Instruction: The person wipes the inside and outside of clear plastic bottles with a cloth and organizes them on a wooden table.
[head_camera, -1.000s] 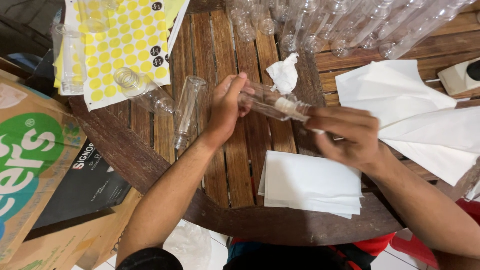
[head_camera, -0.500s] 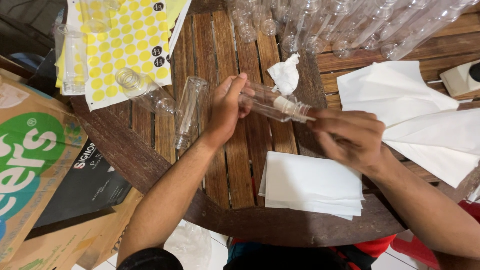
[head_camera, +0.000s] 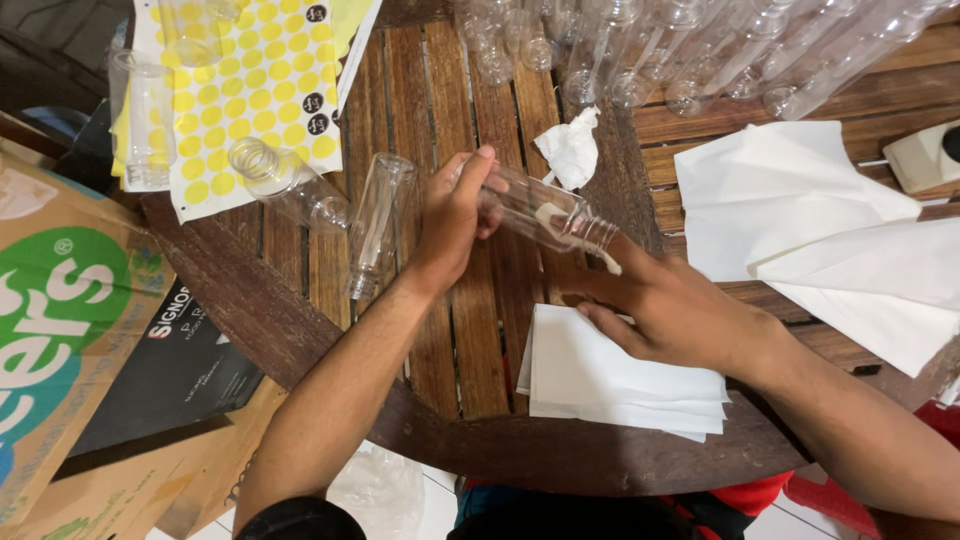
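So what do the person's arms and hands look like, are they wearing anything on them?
Both forearms are bare, with no gloves, watch, rings or bands in view. The left hand and right hand are uncovered, fingers included. At the bottom edge, a dark sleeve shows at the top of the left arm. The right arm runs out of frame with no sleeve visible.

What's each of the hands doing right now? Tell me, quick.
Left hand: closed around the clear plastic bottle, holding it tilted above the wooden table.
Right hand: fingers at the bottle's mouth, on a white tissue pushed inside it.
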